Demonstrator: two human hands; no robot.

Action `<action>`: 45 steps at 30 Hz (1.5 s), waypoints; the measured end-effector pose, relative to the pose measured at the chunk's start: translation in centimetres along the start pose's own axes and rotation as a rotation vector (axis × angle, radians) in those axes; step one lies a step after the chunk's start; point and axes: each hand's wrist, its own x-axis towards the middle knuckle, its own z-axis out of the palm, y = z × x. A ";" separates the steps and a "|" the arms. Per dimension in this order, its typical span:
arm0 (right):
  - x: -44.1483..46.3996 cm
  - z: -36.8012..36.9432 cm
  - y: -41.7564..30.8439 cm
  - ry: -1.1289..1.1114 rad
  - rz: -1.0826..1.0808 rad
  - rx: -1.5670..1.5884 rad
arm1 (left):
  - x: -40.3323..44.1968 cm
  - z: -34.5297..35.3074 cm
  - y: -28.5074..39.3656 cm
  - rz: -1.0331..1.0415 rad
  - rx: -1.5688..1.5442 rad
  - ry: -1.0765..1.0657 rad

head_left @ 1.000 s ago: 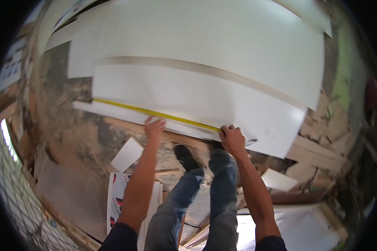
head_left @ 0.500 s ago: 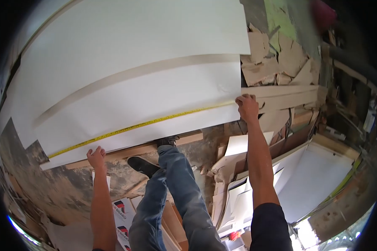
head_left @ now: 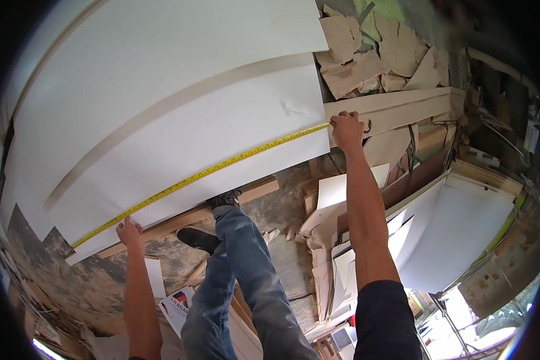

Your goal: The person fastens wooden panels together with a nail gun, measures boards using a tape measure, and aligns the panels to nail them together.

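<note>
Left hand [head_left: 129,233] has moved up to yellow tape [head_left: 234,160] since half second ago, head view; right hand [head_left: 347,131] still at side edge of white board [head_left: 222,132]

Right hand: fingers closed on tape
Left hand: fingers bent, tips by tape, can't tell if pinching
Tape: runs straight between hands, then on past left hand
Board: flat under tape
Torn cardboard [head_left: 396,54]: beyond right hand
Black shoe [head_left: 198,240]: between hands, nearer left

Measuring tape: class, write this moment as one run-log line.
measuring tape: along white panel | right hand: holding tape at panel edge | left hand: beside tape, contact unclear
</note>
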 end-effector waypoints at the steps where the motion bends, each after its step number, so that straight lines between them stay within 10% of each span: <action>1: 0.2 0.0 -0.1 -0.004 0.002 0.002 | 0.7 -0.1 -0.3 -0.001 -0.013 -0.006; 21: 0.2 -1.1 -0.6 -0.122 0.025 -0.043 | 0.3 2.6 3.3 -0.158 -0.223 0.006; 28: 1.1 -3.2 -1.8 -0.027 -0.488 0.345 | 7.0 1.0 -2.0 -0.101 -0.584 -0.083; 34: 5.6 -10.1 -9.6 -0.161 -0.540 0.387 | 0.3 -1.4 10.3 -0.019 -0.925 0.218; 45: 12.2 -15.6 -11.4 0.020 -0.519 0.404 | -0.3 3.7 24.0 0.268 -0.884 -0.100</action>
